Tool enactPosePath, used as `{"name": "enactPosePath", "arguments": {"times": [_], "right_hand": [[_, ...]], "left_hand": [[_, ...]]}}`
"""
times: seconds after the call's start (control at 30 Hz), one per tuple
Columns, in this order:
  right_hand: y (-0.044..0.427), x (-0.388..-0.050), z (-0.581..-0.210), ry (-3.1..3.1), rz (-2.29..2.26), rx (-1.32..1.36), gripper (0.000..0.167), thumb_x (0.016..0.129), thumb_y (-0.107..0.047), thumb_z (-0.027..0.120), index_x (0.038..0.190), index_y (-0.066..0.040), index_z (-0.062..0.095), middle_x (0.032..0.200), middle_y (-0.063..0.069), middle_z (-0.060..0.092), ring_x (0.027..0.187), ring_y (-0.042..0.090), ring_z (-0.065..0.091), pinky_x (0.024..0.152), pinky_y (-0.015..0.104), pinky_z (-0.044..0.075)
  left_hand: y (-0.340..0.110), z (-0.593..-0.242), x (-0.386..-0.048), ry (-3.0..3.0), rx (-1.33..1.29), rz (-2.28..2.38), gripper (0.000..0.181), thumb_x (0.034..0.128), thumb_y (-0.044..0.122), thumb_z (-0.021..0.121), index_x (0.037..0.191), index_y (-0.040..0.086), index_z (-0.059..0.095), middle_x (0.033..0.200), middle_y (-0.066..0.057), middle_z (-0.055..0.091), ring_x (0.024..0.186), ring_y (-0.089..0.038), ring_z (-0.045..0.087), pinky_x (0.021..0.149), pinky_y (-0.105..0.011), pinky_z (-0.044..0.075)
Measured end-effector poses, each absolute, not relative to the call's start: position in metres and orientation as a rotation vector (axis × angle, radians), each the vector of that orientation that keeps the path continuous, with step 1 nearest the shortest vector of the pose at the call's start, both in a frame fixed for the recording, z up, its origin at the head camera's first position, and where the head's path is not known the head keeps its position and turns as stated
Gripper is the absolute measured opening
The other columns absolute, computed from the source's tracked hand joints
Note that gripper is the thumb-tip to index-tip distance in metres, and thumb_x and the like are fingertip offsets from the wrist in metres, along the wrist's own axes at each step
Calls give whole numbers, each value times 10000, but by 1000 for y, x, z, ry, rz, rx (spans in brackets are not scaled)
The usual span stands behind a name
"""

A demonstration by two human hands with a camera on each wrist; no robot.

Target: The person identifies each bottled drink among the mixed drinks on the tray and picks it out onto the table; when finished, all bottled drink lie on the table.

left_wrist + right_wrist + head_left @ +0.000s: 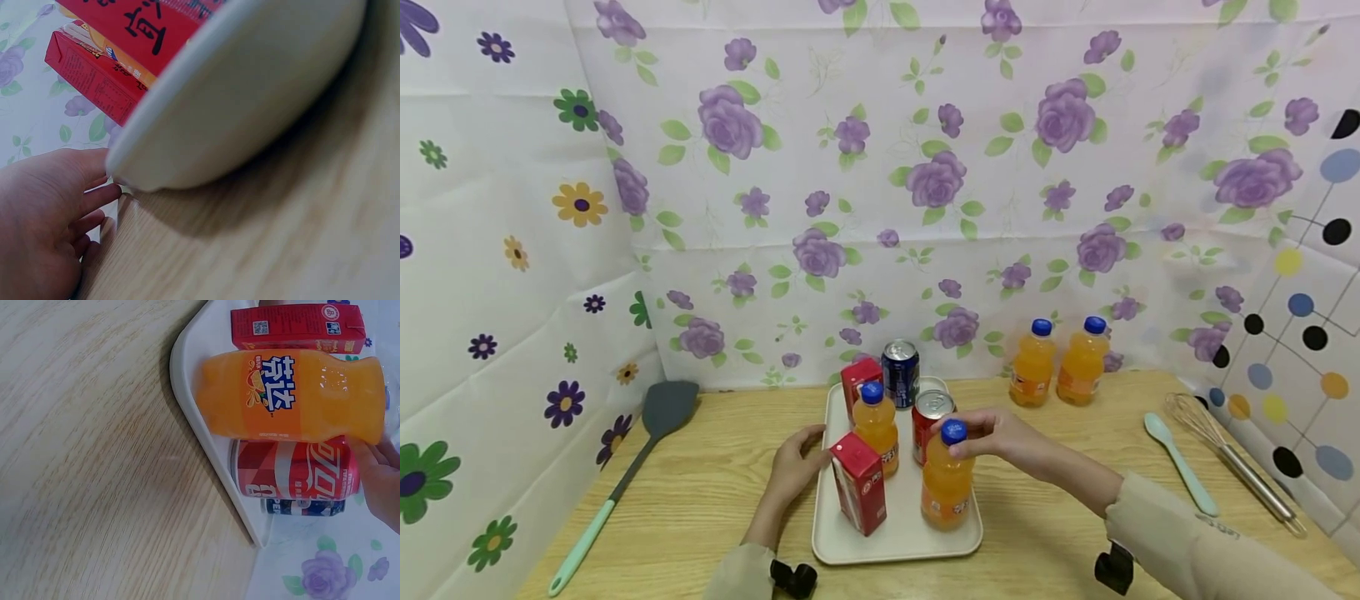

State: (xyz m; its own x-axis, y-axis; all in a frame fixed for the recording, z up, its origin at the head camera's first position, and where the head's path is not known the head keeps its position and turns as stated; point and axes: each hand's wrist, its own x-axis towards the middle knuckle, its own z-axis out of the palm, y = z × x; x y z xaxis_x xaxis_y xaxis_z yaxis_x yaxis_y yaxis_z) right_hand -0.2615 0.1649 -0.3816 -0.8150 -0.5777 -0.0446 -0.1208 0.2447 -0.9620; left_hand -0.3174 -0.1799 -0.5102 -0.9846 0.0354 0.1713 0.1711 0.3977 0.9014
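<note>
A white tray (917, 546) holds red cartons, cans and orange bottles. My right hand (1000, 437) pinches the neck of an orange bottle (947, 487) at the tray's front right; in the right wrist view that bottle (275, 394) stands beside a red can (294, 469) and a red carton (300, 328). At the tray's left edge my left hand (796, 467) rests with relaxed fingers, and the left wrist view has its fingertips against the tray's rim. The front red carton (861, 483) is tilted near a second orange bottle (876, 425). Behind are a dark blue can (900, 373) and another red carton (859, 382).
Two more orange bottles (1032, 367) stand at the back right by the flowered cloth. On the right lie a mint spoon (1180, 462) and a whisk (1240, 467). A grey spatula with a mint handle (632, 475) lies on the left.
</note>
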Motion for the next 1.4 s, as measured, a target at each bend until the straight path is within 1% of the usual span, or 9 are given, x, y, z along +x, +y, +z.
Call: {"name": "enactPosePath", "arguments": {"times": [0.17, 0.33, 0.43, 0.57, 0.7, 0.97, 1.1, 1.23, 1.4], "right_hand": [[175, -261, -376, 2198, -1633, -570, 522, 894, -282, 696, 1321, -3, 585, 1211, 57, 702, 1029, 95, 659, 987, 343, 539], [181, -265, -362, 2246, -1677, -604, 534, 896, -269, 692, 1315, 40, 574, 1266, 167, 665, 1035, 90, 676, 968, 316, 555], [187, -268, -352, 2271, -1694, -618, 524, 903, -259, 684, 1311, 50, 573, 1271, 171, 661, 1045, 88, 677, 955, 297, 560], [201, -270, -341, 2343, -1721, -603, 481, 912, -248, 673, 1292, 36, 595, 1162, -15, 730, 1015, 78, 679, 900, 271, 570], [222, -269, -335, 2431, -1756, -550, 427, 929, -240, 650, 1278, 4, 616, 1075, -171, 725, 969, 64, 668, 834, 284, 568], [266, -271, -329, 2534, -1830, -297, 475, 931, -306, 649, 1352, -97, 585, 1015, -246, 681, 907, -36, 635, 793, 163, 536], [284, -276, -332, 2590, -1843, -195, 533, 915, -349, 663, 1393, -141, 550, 1043, -308, 656, 977, -95, 623, 835, 113, 527], [300, -283, -341, 2634, -1805, -65, 600, 891, -407, 679, 1426, -192, 513, 1029, -361, 630, 957, -146, 595, 903, 183, 538], [317, -289, -354, 2690, -1729, 73, 730, 864, -458, 692, 1460, -109, 454, 925, -404, 595, 894, -161, 581, 908, 224, 527]], "left_hand": [[-178, -511, -319, -2521, -206, -1641, 461, 848, 58, 659, 1297, -17, 584, 1337, -226, 596, 1331, -376, 491, 1156, -502, 363], [-178, -511, -319, -2529, -199, -1626, 460, 853, 60, 655, 1302, -7, 584, 1342, -217, 597, 1332, -371, 492, 1159, -498, 363], [-180, -511, -318, -2536, -179, -1611, 457, 856, 58, 651, 1304, -3, 584, 1351, -215, 591, 1340, -373, 484, 1162, -499, 359], [-182, -509, -318, -2530, -189, -1609, 454, 856, 49, 651, 1300, -17, 582, 1349, -226, 589, 1337, -378, 486, 1159, -500, 362], [-182, -509, -318, -2524, -196, -1607, 449, 852, 42, 652, 1292, -23, 587, 1328, -233, 601, 1316, -387, 502, 1149, -509, 371], [-179, -508, -317, -2541, -184, -1600, 457, 853, 45, 638, 1303, -11, 582, 1343, -226, 593, 1335, -386, 483, 1158, -508, 359], [-180, -506, -318, -2537, -186, -1601, 453, 857, 41, 635, 1304, -14, 580, 1344, -228, 591, 1333, -386, 485, 1158, -509, 359], [-180, -506, -318, -2536, -193, -1604, 454, 853, 40, 637, 1300, -16, 582, 1340, -229, 594, 1329, -387, 488, 1156, -511, 362], [-180, -510, -318, -2535, -195, -1608, 458, 846, 41, 643, 1297, -15, 585, 1335, -222, 601, 1332, -378, 490, 1156, -504, 363]]}}
